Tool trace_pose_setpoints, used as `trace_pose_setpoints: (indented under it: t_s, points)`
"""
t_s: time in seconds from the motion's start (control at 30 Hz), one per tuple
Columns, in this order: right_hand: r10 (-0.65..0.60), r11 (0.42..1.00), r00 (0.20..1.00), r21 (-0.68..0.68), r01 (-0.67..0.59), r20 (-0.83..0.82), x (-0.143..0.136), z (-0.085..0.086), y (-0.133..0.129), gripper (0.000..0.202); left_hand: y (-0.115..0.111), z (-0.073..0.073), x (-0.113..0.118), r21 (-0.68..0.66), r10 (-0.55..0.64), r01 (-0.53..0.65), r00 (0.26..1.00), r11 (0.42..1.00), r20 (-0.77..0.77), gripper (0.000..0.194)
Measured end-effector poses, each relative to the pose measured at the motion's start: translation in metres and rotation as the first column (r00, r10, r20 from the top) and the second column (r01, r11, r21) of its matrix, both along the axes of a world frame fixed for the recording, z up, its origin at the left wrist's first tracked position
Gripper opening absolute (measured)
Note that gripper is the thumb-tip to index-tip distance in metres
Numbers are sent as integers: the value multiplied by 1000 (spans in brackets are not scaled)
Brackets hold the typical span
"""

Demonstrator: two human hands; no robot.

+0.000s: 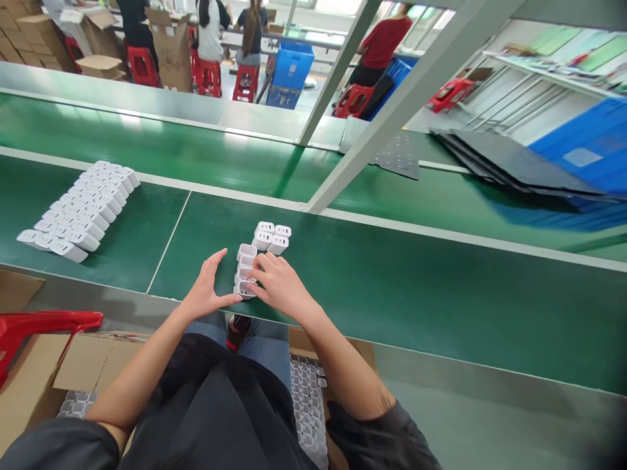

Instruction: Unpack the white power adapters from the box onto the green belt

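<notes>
A short column of white plastic charger housings (247, 250), their hollow ends facing up, stands near the front edge of the green work surface. My right hand (281, 284) is at the column's right side, its fingers bent and its thumb and fingertips on the housings; part of the column is hidden behind them. On the other side, my left hand (208, 287) has its thumb and fingers spread, with the thumb tip close to the nearest housing. Just behind the column is a small cluster of white charger housings (278, 245) with slotted faces up.
A larger block of slotted white housings (93, 202) lies at the left. Cardboard boxes with more housings (308, 405) stand below the edge by my legs. A slanting metal post (362, 150) rises behind the work surface. Black sheets (514, 163) lie at the right; people sit farther back.
</notes>
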State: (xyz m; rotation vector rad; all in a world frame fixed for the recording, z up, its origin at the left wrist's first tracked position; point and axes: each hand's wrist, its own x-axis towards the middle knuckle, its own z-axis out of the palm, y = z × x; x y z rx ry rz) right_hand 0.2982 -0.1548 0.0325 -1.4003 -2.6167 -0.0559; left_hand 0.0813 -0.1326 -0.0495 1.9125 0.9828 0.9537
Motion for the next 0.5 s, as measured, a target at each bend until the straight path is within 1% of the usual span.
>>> trace_pose_setpoints:
  t_s: [0.07,0.17,0.23,0.27,0.33,0.43,0.5]
  points:
    - [-19,1000,999,-21,18,-34,-2,3,4,27,6,0,3,50,-65,70,994,996,-89,109]
    - [-15,999,997,-40,12,-71,-4,9,9,54,14,-4,10,136,-132,156,976,978,-170,119]
    - [-11,998,999,-61,8,-52,-5,11,12,63,17,-9,16,182,-146,186,965,965,-216,127]
    - [-17,997,999,-73,14,-31,-6,12,14,66,18,-11,19,194,-134,182,962,964,-240,131]
    - [-37,995,999,-95,38,18,-9,13,17,69,16,-15,26,191,-72,133,952,973,-298,134]
    - [-52,989,995,-133,63,85,-13,13,20,65,11,-17,36,165,34,34,919,986,-393,136]
    - [-57,986,990,-149,76,126,-15,14,21,60,9,-17,41,174,62,18,895,985,-442,136]
